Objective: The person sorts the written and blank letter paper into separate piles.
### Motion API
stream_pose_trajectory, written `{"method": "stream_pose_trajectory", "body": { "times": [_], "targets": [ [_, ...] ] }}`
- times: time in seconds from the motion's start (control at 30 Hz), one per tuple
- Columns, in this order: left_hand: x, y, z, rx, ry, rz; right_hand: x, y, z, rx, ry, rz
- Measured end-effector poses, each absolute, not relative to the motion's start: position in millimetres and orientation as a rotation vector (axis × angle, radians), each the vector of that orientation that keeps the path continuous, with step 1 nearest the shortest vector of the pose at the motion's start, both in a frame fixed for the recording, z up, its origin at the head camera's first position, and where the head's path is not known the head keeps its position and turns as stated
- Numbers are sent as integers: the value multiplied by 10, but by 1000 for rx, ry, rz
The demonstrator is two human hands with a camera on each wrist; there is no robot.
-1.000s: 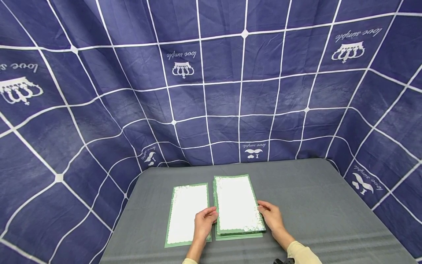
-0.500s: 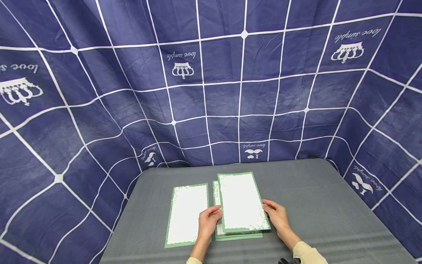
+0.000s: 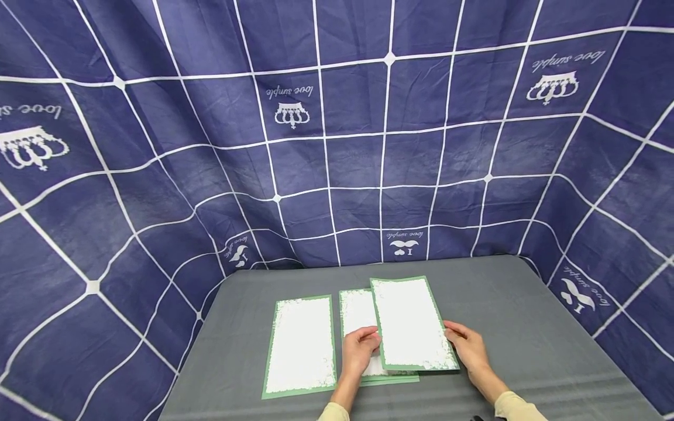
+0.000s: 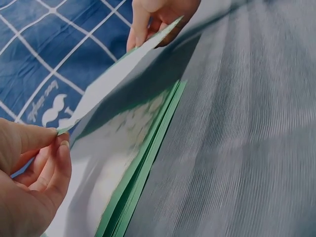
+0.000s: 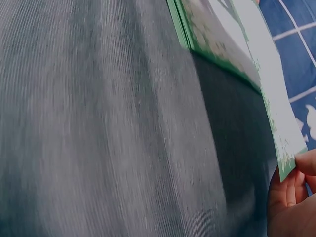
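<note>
Between both hands, a white sheet of paper (image 3: 413,321) with a green leafy border is held up above the table. My left hand (image 3: 360,349) pinches its left edge between thumb and fingers, as the left wrist view shows close up. On the opposite edge, my right hand (image 3: 470,349) pinches the sheet near its lower right part. Beneath it lies a stack of matching sheets (image 3: 354,307), partly covered by the raised one; its green edges (image 4: 148,163) show several layers. The raised sheet casts a shadow on the cloth in the right wrist view.
Another green-bordered sheet (image 3: 300,345) lies flat to the left of the stack. A grey cloth (image 3: 526,327) covers the table. Blue curtains (image 3: 358,152) with white grid lines hang behind and at both sides.
Both hands have carried the held sheet to the right, off the middle of the stack, so more of the stack shows at its left. The sheet at the left has stayed put.
</note>
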State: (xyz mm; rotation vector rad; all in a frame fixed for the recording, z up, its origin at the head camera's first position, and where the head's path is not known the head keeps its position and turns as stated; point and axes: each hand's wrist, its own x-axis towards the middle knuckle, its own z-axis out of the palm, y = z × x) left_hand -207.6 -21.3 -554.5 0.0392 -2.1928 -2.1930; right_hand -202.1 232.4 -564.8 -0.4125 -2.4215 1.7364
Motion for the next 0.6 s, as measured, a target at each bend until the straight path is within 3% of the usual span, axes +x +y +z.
{"method": "stream_pose_trajectory", "body": {
  "times": [0.6],
  "targets": [
    [-2030,393,-5568,-83,-2168,-2222,-1891,2961,-5583,-541,-2547,1611]
  ]
}}
